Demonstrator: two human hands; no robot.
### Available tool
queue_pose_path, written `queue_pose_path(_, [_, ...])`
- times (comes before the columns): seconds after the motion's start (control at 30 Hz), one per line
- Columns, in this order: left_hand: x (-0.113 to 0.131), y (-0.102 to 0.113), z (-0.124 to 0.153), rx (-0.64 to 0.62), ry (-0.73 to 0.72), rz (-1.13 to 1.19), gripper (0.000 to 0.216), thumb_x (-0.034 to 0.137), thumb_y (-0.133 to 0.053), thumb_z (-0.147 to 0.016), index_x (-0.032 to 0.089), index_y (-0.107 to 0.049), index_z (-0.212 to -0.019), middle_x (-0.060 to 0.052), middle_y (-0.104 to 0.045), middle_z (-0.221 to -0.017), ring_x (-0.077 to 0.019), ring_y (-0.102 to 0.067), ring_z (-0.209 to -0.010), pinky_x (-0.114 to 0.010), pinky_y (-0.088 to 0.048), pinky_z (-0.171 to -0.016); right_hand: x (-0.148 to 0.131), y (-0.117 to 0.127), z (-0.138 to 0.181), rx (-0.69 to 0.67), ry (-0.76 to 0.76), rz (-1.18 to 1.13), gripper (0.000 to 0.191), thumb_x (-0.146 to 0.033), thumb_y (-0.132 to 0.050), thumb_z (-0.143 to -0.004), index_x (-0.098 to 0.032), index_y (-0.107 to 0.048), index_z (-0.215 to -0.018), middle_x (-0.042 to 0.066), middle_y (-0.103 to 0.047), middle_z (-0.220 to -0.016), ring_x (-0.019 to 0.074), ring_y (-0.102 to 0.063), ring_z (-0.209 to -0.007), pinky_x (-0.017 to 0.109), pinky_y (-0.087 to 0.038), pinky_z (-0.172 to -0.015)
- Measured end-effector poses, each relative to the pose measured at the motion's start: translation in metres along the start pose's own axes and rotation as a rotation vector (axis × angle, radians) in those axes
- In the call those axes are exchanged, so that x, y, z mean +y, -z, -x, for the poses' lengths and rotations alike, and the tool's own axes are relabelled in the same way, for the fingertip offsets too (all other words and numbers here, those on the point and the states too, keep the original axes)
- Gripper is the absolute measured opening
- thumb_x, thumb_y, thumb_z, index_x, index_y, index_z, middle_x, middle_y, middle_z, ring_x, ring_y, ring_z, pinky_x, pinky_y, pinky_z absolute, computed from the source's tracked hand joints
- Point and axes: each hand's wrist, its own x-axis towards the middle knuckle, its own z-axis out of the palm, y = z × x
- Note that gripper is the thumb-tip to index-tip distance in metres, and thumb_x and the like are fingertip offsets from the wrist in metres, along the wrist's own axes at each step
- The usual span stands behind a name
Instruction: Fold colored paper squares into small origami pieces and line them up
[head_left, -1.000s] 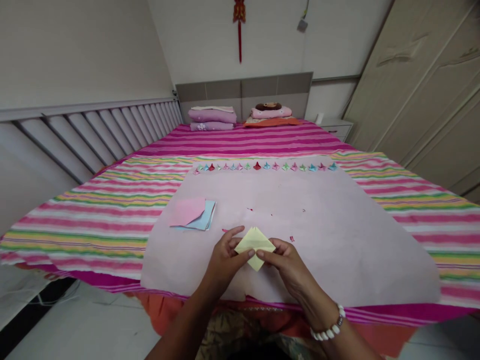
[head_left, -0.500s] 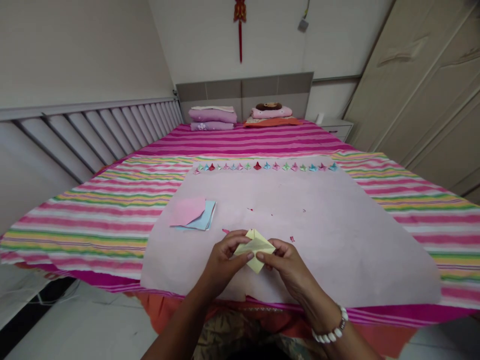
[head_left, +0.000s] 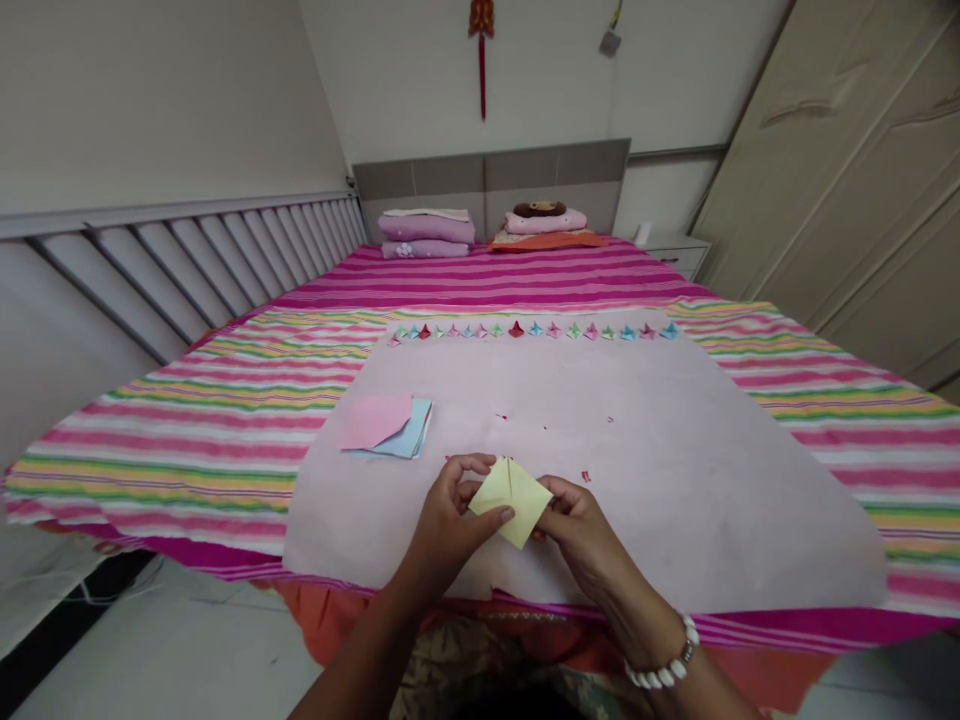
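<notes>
A folded sheet of yellow origami paper (head_left: pixel 517 495), diamond-shaped with a crease down from its top corner, is held above the pale sheet. My left hand (head_left: pixel 454 515) grips its left corner, thumb flat on the front and fingers behind. At the right corner, my right hand (head_left: pixel 574 520) pinches the paper; some of its fingers are hidden behind it. A pink sheet of paper (head_left: pixel 376 420) lies over blue paper (head_left: pixel 409 435) to the left of my hands.
Several small folded paper pieces (head_left: pixel 516 329) in red, blue, green and pink line the far edge of the pale sheet (head_left: pixel 675 480). Tiny red scraps (head_left: pixel 586 476) lie on it. Beneath is a striped bedspread (head_left: pixel 187 430); folded bedding (head_left: pixel 426 232) sits near the headboard.
My right thumb has moved off the paper's front toward its right corner, so more of the yellow face shows. Both hands still hold the paper in nearly the same place.
</notes>
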Motion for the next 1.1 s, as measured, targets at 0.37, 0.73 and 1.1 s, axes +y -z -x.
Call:
queue_pose_path(0.37, [0.001,0.004,0.004,-0.058,-0.103,-0.059,0.022,0.016,-0.073,-0.071,0.020,-0.060,-0.087,-0.008,-0.049,-0.125,-0.0209,-0.058,-0.107,-0.028,-0.047,-0.082,0.002,0.001,0.000,0.003,0.001,-0.010,0.011,-0.019,-0.075,-0.058,-0.015,-0.067,-0.064,-0.004,-0.055,-0.049,0.0079,-0.043,-0.045,0.020,-0.032,-0.046])
queue_pose_path(0.73, [0.011,0.002,0.005,-0.136,-0.017,-0.183,0.014,0.030,-0.065,-0.079,0.018,-0.072,-0.079,-0.004,-0.065,-0.084,-0.0169,-0.060,-0.083,-0.027,-0.045,-0.076,0.001,-0.001,0.000,0.001,0.006,-0.022,0.010,-0.017,-0.074,-0.058,-0.015,-0.067,-0.065,-0.004,-0.058,-0.051,0.0080,-0.046,-0.046,0.020,-0.033,-0.047])
queue_pose_path(1.1, [0.005,0.001,0.005,0.028,0.112,-0.091,0.030,0.024,-0.076,-0.065,0.018,-0.068,-0.092,-0.001,-0.068,-0.077,-0.0147,-0.060,-0.071,-0.025,-0.048,-0.063,-0.005,0.002,0.004,-0.144,-0.002,-0.033,0.018,-0.018,-0.072,-0.062,-0.016,-0.071,-0.080,-0.001,-0.061,-0.060,0.0108,-0.050,-0.056,0.022,-0.038,-0.055])
